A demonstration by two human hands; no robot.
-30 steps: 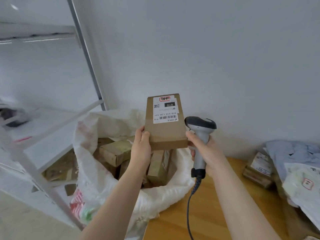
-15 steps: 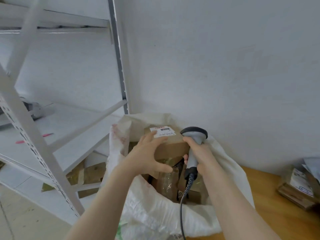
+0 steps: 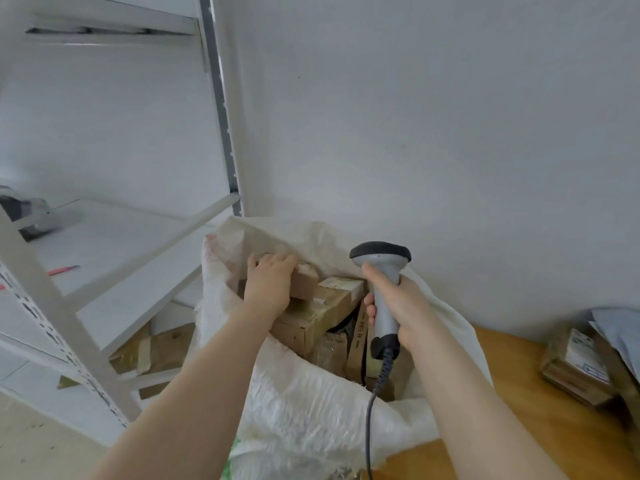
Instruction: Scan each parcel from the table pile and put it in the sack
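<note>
A white woven sack [image 3: 311,403] stands open against the wall, with several cardboard parcels inside. My left hand [image 3: 268,285] lies flat on a small brown parcel [image 3: 304,284] at the sack's far left, pressing it onto a longer box [image 3: 318,317] below. My right hand [image 3: 398,303] grips a grey handheld barcode scanner [image 3: 381,268] upright over the sack's right side, its cable hanging down. More parcels [image 3: 575,365] lie piled on the wooden table [image 3: 512,427] at the right edge.
A white metal shelf rack [image 3: 104,244] stands left of the sack, with flattened cardboard [image 3: 156,351] under its lower shelf. A white wall rises behind everything. The table's left edge meets the sack.
The labelled parcel went from being held up before the scanner down into the sack. My left hand has moved left and now rests on top of it. The view swung left.
</note>
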